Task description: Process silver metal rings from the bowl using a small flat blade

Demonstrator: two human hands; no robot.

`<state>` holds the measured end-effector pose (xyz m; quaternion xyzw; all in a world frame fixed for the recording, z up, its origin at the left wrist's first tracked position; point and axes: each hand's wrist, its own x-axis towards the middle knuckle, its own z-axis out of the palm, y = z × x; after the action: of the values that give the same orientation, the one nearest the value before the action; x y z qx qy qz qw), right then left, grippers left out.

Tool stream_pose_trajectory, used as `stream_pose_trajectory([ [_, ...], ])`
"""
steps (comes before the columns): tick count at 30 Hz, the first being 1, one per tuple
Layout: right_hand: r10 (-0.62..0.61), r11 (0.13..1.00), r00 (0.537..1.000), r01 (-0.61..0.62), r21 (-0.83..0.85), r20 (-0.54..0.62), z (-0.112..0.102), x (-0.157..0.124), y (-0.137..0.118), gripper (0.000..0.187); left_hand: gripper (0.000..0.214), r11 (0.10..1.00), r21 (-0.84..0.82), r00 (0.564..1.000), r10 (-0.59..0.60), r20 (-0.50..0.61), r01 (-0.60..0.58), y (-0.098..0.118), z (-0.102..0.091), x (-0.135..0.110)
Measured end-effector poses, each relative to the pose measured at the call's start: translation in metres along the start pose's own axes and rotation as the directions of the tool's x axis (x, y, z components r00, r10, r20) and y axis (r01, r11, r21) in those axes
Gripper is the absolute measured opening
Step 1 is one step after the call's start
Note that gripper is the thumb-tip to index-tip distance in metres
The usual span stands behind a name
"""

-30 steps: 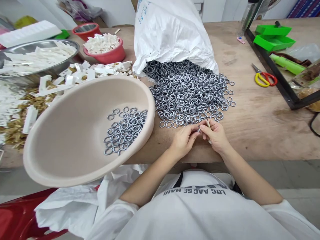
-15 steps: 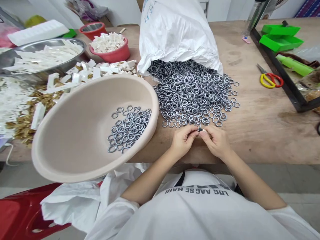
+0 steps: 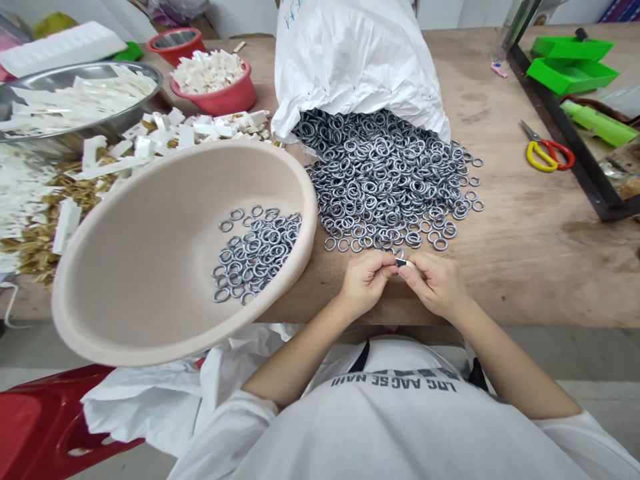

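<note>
My left hand [image 3: 367, 278] and my right hand [image 3: 436, 283] meet at the table's front edge, fingertips pinched together on one small metal ring [image 3: 401, 263] with a white piece on it. Just beyond them lies a big heap of grey metal rings [image 3: 385, 180] spilling out of a white sack [image 3: 350, 60]. To the left a tilted beige basin [image 3: 125, 267] holds several more rings [image 3: 255, 250] in its lower right part.
White plastic pieces [image 3: 165, 137] and brownish bits cover the table's left side, with a steel bowl [image 3: 75, 100] and a red bowl [image 3: 215, 83] of white parts. Scissors [image 3: 545, 150], green trays [image 3: 573, 63] and a black frame stand at the right. A red stool [image 3: 35, 427] is below left.
Both hands stay pinched together on the ring, shifting only slightly. The camera has drifted a little, moving the scene down and right.
</note>
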<state>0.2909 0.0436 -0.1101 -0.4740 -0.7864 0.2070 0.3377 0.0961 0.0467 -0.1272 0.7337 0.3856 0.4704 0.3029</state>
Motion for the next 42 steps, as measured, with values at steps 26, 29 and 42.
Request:
stream_pose_trajectory([
  [26, -0.129, 0.992, 0.991, 0.129, 0.013, 0.034, -0.015, -0.005, -0.029, 0.032, 0.012, 0.998, -0.030, 0.998, 0.053, -0.040, -0.054, 0.021, -0.009, -0.006],
  [29, -0.135, 0.991, 0.990, 0.134, 0.029, 0.031, -0.014, -0.006, -0.030, 0.032, 0.013, 0.998, -0.023, 0.998, 0.060, -0.032, -0.061, 0.022, -0.009, -0.005],
  [42, -0.128, 0.990, 0.992, 0.127, 0.063, 0.014, -0.017, -0.010, -0.032, 0.033, 0.004, 0.984, -0.042, 0.984, 0.171, -0.049, -0.173, 0.027, -0.008, -0.003],
])
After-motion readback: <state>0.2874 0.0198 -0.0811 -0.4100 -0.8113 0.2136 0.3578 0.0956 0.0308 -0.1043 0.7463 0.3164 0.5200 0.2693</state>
